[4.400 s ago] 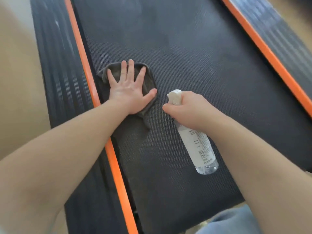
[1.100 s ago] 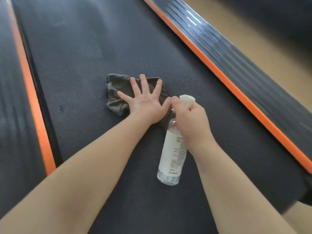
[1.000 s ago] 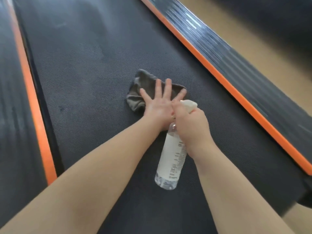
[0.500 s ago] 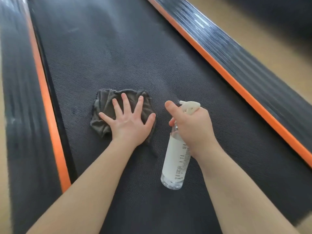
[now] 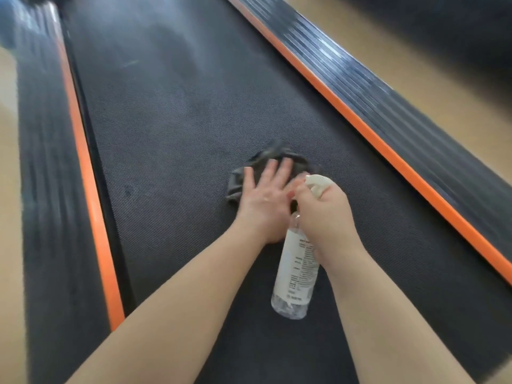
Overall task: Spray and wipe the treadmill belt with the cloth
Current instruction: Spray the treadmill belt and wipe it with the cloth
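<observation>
Cloth [image 5: 243, 181]: dark grey and bunched, lying on the treadmill belt [image 5: 180, 128] right of its midline.
Left hand [image 5: 263, 195]: flat on the cloth with the fingers straight and a little spread, probably to press the fabric into the ribbed surface for wiping.
Right hand [image 5: 328, 214]: fingers curled round the neck of the spray bottle [image 5: 296, 273], just beside the left hand. The white head points forward and the clear body slopes back toward the person, likely ready to wet the belt ahead.
Open room: a long bare stretch of belt lies ahead and to the left.
Near edge: the right orange strip [image 5: 360, 126] is close, so I judge rightward strokes must be short.
Far edge: the left orange strip [image 5: 83, 162] lies well apart.
Beyond: ribbed side rails [image 5: 410, 112], then tan floor [image 5: 415, 37].
</observation>
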